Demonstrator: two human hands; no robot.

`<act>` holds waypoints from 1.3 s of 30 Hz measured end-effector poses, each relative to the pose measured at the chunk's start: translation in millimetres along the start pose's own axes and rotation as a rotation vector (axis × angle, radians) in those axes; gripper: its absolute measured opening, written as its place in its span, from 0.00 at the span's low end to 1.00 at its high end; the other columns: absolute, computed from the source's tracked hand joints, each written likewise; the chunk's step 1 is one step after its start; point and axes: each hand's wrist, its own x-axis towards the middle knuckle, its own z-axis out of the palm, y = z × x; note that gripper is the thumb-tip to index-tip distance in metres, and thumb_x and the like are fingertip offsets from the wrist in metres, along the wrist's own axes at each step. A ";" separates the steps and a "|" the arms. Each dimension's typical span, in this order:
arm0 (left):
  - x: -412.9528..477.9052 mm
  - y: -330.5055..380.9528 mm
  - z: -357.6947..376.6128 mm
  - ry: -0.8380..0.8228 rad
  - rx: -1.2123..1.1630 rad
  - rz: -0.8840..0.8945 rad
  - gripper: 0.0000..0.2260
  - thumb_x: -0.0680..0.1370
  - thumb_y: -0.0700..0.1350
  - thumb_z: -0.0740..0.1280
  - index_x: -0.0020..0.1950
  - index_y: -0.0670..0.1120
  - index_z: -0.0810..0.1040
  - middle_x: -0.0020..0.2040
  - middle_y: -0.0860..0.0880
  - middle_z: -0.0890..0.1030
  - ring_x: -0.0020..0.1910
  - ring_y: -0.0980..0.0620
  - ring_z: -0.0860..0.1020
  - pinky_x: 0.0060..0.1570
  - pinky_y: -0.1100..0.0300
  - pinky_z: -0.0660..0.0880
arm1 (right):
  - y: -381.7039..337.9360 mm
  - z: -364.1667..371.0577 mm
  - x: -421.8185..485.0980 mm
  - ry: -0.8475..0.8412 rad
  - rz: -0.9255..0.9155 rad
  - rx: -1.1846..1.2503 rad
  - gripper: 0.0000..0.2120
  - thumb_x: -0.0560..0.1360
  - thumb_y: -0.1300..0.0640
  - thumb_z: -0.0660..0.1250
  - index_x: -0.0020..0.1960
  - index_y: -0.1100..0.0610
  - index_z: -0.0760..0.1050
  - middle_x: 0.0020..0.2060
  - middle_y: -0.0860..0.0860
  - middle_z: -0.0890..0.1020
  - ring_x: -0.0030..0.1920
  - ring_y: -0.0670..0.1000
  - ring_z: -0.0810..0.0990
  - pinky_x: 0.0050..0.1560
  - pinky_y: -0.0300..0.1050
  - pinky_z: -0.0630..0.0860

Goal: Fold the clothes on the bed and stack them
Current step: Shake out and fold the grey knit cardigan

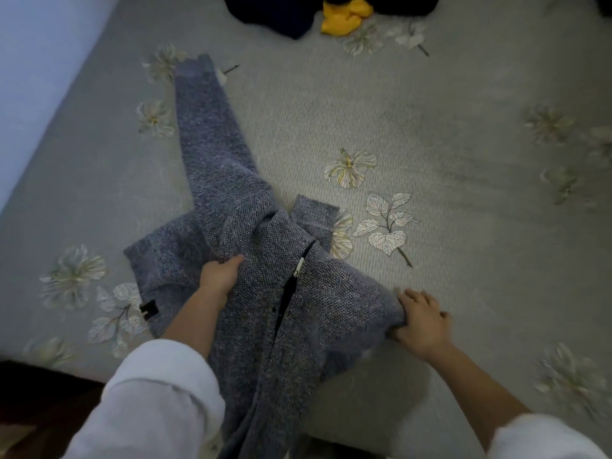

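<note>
While bare grey flowered bedspread (430,111) stretches rightward, the left hand (220,276) clutches the blue-grey knitted zip sweater's (251,226) middle, the right hand (422,321) pinching its edge.

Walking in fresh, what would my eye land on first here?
A grey-blue knitted sweater with a zip sprawls across the middle of the floral bedsheet, one sleeve stretched toward the far left. The left hand grips its cloth beside the zip, while the right hand holds its right edge. At the far side, a bright yellow garment lies next to dark clothes.
</note>
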 end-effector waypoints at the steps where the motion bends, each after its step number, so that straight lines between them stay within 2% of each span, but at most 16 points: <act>1: -3.8 7.3 -3.9 -0.033 -0.050 -0.022 0.29 0.75 0.54 0.70 0.67 0.35 0.70 0.59 0.39 0.77 0.53 0.40 0.77 0.57 0.46 0.74 | 1.2 -9.9 -0.2 0.058 -0.004 0.127 0.19 0.71 0.52 0.70 0.62 0.50 0.73 0.60 0.53 0.77 0.62 0.55 0.74 0.62 0.55 0.71; 2: -8.0 17.1 -10.3 -0.067 -0.077 -0.033 0.31 0.74 0.55 0.70 0.70 0.38 0.68 0.63 0.40 0.76 0.57 0.39 0.76 0.60 0.45 0.73 | 2.3 -25.6 -2.3 0.081 -0.020 0.278 0.04 0.73 0.55 0.68 0.47 0.50 0.76 0.46 0.52 0.81 0.49 0.54 0.79 0.53 0.50 0.76; 4: -20.3 42.8 -22.6 -0.105 -0.131 0.007 0.28 0.74 0.56 0.68 0.69 0.42 0.70 0.63 0.43 0.76 0.58 0.42 0.76 0.59 0.47 0.72 | 7.7 -60.3 -1.9 0.193 -0.056 0.396 0.14 0.77 0.60 0.64 0.34 0.49 0.70 0.32 0.51 0.77 0.37 0.53 0.77 0.39 0.44 0.72; 6: -41.9 77.3 -31.9 -0.097 -0.233 0.111 0.22 0.75 0.55 0.68 0.64 0.43 0.74 0.58 0.45 0.78 0.53 0.46 0.76 0.51 0.53 0.73 | 11.5 -100.1 -5.9 0.330 -0.084 0.395 0.13 0.79 0.59 0.61 0.36 0.52 0.70 0.33 0.52 0.76 0.38 0.55 0.77 0.37 0.45 0.67; 11: -141.1 156.7 -51.5 0.024 -0.514 0.425 0.06 0.74 0.51 0.68 0.43 0.49 0.77 0.40 0.55 0.81 0.35 0.60 0.79 0.33 0.64 0.71 | 8.8 -192.4 -46.7 0.670 -0.136 0.553 0.14 0.81 0.55 0.57 0.38 0.59 0.69 0.31 0.55 0.75 0.35 0.58 0.75 0.34 0.50 0.70; 14: -201.9 187.7 -68.3 0.128 -0.474 0.611 0.09 0.71 0.55 0.68 0.39 0.51 0.79 0.42 0.56 0.80 0.40 0.59 0.78 0.39 0.60 0.70 | 14.1 -249.2 -88.8 0.843 -0.173 0.601 0.14 0.81 0.55 0.59 0.36 0.56 0.69 0.29 0.50 0.72 0.33 0.54 0.71 0.29 0.44 0.61; 17: -250.0 211.5 -75.3 0.211 -0.457 0.722 0.10 0.66 0.58 0.67 0.36 0.52 0.81 0.38 0.57 0.80 0.41 0.58 0.78 0.43 0.58 0.73 | 26.4 -302.2 -128.5 0.930 -0.220 0.603 0.16 0.79 0.53 0.62 0.33 0.55 0.68 0.29 0.49 0.73 0.31 0.50 0.71 0.29 0.43 0.61; 19: -278.5 228.1 -76.5 0.303 -0.466 0.824 0.09 0.67 0.56 0.67 0.33 0.53 0.81 0.31 0.58 0.78 0.32 0.67 0.76 0.36 0.68 0.71 | 37.6 -336.1 -152.5 0.961 -0.253 0.650 0.17 0.76 0.53 0.66 0.31 0.56 0.71 0.26 0.49 0.74 0.31 0.49 0.72 0.31 0.43 0.65; 21: -301.8 247.3 -78.4 0.379 -0.453 0.954 0.08 0.68 0.55 0.66 0.36 0.53 0.82 0.27 0.58 0.76 0.27 0.68 0.74 0.26 0.76 0.64 | 47.2 -365.4 -174.9 0.990 -0.286 0.739 0.14 0.73 0.52 0.70 0.32 0.58 0.76 0.27 0.52 0.77 0.31 0.46 0.71 0.31 0.43 0.68; 23: -317.8 268.4 -79.8 0.421 -0.486 1.007 0.10 0.67 0.55 0.66 0.39 0.52 0.83 0.27 0.57 0.74 0.27 0.61 0.72 0.24 0.73 0.64 | 55.7 -389.4 -190.5 1.041 -0.320 0.793 0.10 0.71 0.50 0.72 0.36 0.56 0.80 0.30 0.51 0.80 0.32 0.43 0.72 0.34 0.42 0.70; 26: -323.3 300.3 -69.3 0.344 -0.530 0.958 0.12 0.65 0.55 0.69 0.29 0.47 0.78 0.27 0.56 0.74 0.28 0.57 0.71 0.28 0.64 0.68 | 61.2 -415.0 -191.0 1.116 -0.316 0.752 0.11 0.72 0.48 0.69 0.46 0.55 0.83 0.37 0.52 0.84 0.40 0.49 0.80 0.45 0.47 0.73; 29: -305.5 332.4 -45.3 0.172 -0.388 0.872 0.13 0.69 0.54 0.71 0.45 0.46 0.81 0.42 0.49 0.81 0.40 0.52 0.76 0.41 0.61 0.75 | 63.5 -433.9 -157.1 1.097 -0.220 0.696 0.11 0.76 0.52 0.66 0.49 0.59 0.81 0.46 0.60 0.83 0.50 0.59 0.80 0.47 0.46 0.71; 31: -294.5 350.3 -26.2 -0.018 -0.357 0.719 0.19 0.72 0.52 0.70 0.59 0.46 0.78 0.58 0.43 0.80 0.41 0.50 0.77 0.40 0.56 0.75 | 60.9 -442.2 -128.1 0.947 -0.184 0.926 0.10 0.77 0.55 0.65 0.52 0.59 0.79 0.50 0.60 0.81 0.52 0.62 0.80 0.47 0.52 0.77; 34: -279.7 373.0 0.5 -0.107 -0.328 0.621 0.17 0.75 0.52 0.69 0.60 0.45 0.75 0.55 0.45 0.79 0.40 0.50 0.74 0.39 0.56 0.70 | 57.2 -451.2 -94.7 0.832 -0.149 1.268 0.07 0.79 0.58 0.62 0.55 0.58 0.77 0.48 0.56 0.80 0.48 0.57 0.79 0.34 0.50 0.79; 36: -281.1 390.6 11.4 -0.112 -0.317 0.672 0.15 0.76 0.55 0.68 0.55 0.45 0.75 0.51 0.47 0.78 0.42 0.49 0.76 0.41 0.55 0.72 | 57.5 -464.1 -82.0 0.870 -0.162 1.342 0.06 0.80 0.58 0.61 0.54 0.56 0.76 0.52 0.60 0.81 0.49 0.55 0.78 0.46 0.58 0.80; 39: -286.8 419.3 15.4 -0.054 -0.289 0.828 0.26 0.74 0.59 0.67 0.64 0.43 0.74 0.63 0.47 0.77 0.59 0.45 0.76 0.61 0.47 0.73 | 57.6 -494.7 -79.4 0.907 -0.279 1.437 0.09 0.80 0.59 0.60 0.57 0.57 0.76 0.51 0.56 0.80 0.49 0.53 0.77 0.52 0.57 0.77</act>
